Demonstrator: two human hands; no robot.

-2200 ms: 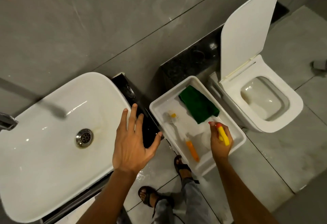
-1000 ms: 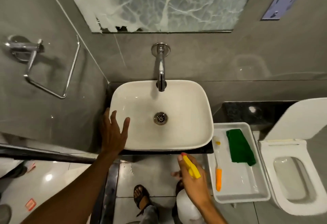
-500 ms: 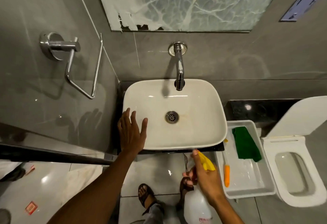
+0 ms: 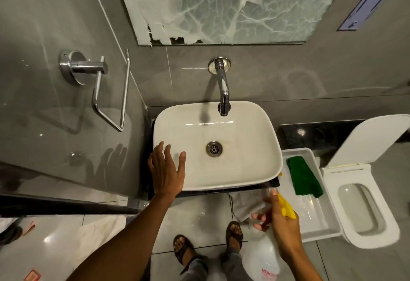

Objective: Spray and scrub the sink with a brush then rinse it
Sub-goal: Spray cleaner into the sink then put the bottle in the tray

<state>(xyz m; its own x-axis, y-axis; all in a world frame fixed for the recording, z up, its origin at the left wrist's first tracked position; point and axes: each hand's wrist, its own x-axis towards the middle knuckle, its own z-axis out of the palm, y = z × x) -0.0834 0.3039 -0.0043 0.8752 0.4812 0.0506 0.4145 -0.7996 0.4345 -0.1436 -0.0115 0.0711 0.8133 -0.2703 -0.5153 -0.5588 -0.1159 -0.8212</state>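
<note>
Sink first: the white rounded-rectangle ceramic sink (image 4: 221, 145) sits straight ahead of me on a dark counter, its steel drain (image 4: 214, 148) near the middle and a chrome wall spout (image 4: 222, 87) arching over its far rim. My left hand (image 4: 166, 170) lies flat with the fingers spread apart over the sink's near left corner, gripping nothing; I cannot tell if the palm touches the rim. My right hand (image 4: 280, 221) is wrapped around the neck of a translucent white plastic spray bottle with a yellow nozzle (image 4: 264, 258), held low in front of the sink's near right corner, the nozzle pointing up toward the basin, index finger stretched out along it. Just right of the sink, a white rectangular plastic tray (image 4: 319, 234) holds a folded green cloth (image 4: 304, 176) at its far end. Beyond it stands a white toilet (image 4: 368, 205) with its lid raised. I cannot see any brush; my right hand covers part of the tray.
</note>
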